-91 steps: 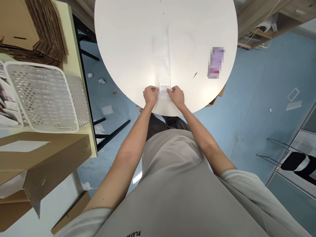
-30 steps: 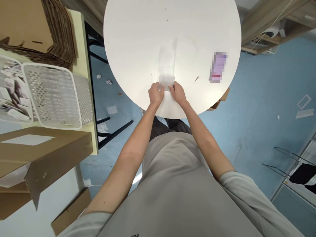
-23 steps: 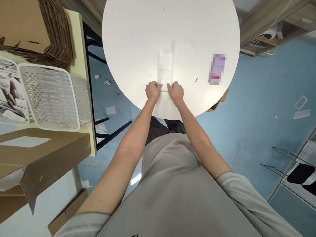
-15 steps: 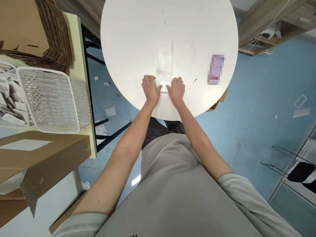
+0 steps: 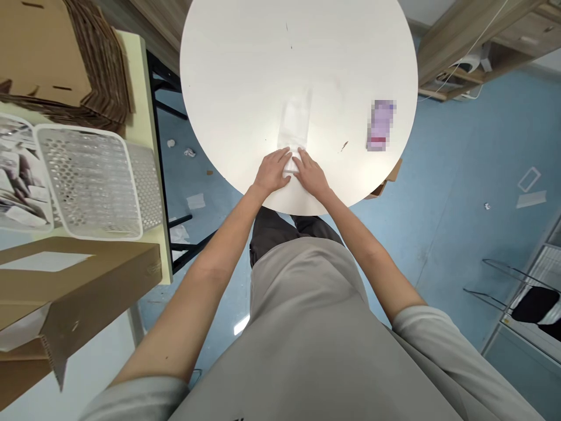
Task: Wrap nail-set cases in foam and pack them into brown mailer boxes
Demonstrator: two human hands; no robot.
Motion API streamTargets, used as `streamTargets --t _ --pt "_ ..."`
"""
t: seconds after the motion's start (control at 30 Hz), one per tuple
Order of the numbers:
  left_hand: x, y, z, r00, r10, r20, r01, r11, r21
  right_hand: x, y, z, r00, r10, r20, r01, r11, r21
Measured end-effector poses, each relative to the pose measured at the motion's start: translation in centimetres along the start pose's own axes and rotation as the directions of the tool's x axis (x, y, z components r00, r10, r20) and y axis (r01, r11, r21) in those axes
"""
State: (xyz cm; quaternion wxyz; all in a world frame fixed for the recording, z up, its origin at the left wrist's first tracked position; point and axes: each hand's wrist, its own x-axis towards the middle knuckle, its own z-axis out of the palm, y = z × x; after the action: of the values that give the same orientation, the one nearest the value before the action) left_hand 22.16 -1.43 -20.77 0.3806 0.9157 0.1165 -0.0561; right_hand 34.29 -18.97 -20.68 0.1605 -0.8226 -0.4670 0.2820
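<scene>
The left hand [image 5: 272,171] and right hand [image 5: 310,173], fingers open and slightly spread, rest on the near end of one see-through plastic strip [image 5: 294,120]. It lies close to the round white table's [image 5: 236,88] front edge, broad tabletop beyond. One blurred purple item [image 5: 380,124] lies near the right edge; two white baskets [image 5: 146,186] stand left.

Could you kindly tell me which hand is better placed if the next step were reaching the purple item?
Probably the right hand: it lies nearer the purple item, on the same side. The left hand is farther away, and both hands touch the translucent wrap.
</scene>
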Motion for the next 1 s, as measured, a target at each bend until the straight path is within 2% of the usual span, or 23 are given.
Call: streamTargets --t 0.23,0.33,0.43,0.53,0.63,0.73,0.77,0.83,0.93,1.0 --pt "-4.7 1.6 1.5 1.0 -0.022 0.022 0.023 0.999 -0.029 -5.2 -0.3 0.9 0.994 -0.097 0.044 0.098 0.995 -0.031" --pt "-5.0 2.0 1.6 0.997 -0.076 -0.014 0.075 0.995 -0.06 -5.2 -0.1 0.2 0.997 -0.078 0.018 0.078 0.997 0.014" --pt "-3.8 2.1 1.3 0.982 -0.177 -0.065 0.169 0.979 -0.118 -3.6 -0.4 -0.5 0.999 0.048 -0.026 -0.046 0.996 0.082" --pt "-2.2 1.8 1.4 0.938 -0.324 -0.127 0.302 0.939 -0.164 -1.5 -0.8 -0.9 0.981 0.18 -0.067 -0.17 0.977 0.132" --pt "-0.8 1.8 1.9 0.861 -0.475 -0.179 0.443 0.875 -0.195 0.4 -0.9 -1.1 0.949 0.3 -0.096 -0.283 0.946 0.158" --pt "0.3 2.2 2.1 0.806 -0.532 -0.26 0.484 0.844 -0.229 1.8 -0.8 -1.7 0.906 0.403 -0.129 -0.382 0.91 0.159" --pt "0.6 2.4 2.0 0.81 -0.512 -0.288 0.459 0.857 -0.232 2.1 -0.8 -1.9 0.902 0.407 -0.141 -0.389 0.91 0.141" --pt "1.4 2.7 1.4 0.86 -0.414 -0.299 0.358 0.906 -0.225 2.7 -1.0 -2.2 0.919 0.362 -0.156 -0.353 0.932 0.081" --pt "2.4 2.9 0.1 0.959 -0.228 -0.169 0.192 0.96 -0.205 2.9 -1.5 -2.2 0.966 0.223 -0.129 -0.225 0.974 -0.001" --pt "2.8 2.8 -0.6 0.986 -0.151 -0.072 0.135 0.973 -0.186 2.7 -1.7 -2.0 0.983 0.155 -0.103 -0.156 0.988 -0.007"
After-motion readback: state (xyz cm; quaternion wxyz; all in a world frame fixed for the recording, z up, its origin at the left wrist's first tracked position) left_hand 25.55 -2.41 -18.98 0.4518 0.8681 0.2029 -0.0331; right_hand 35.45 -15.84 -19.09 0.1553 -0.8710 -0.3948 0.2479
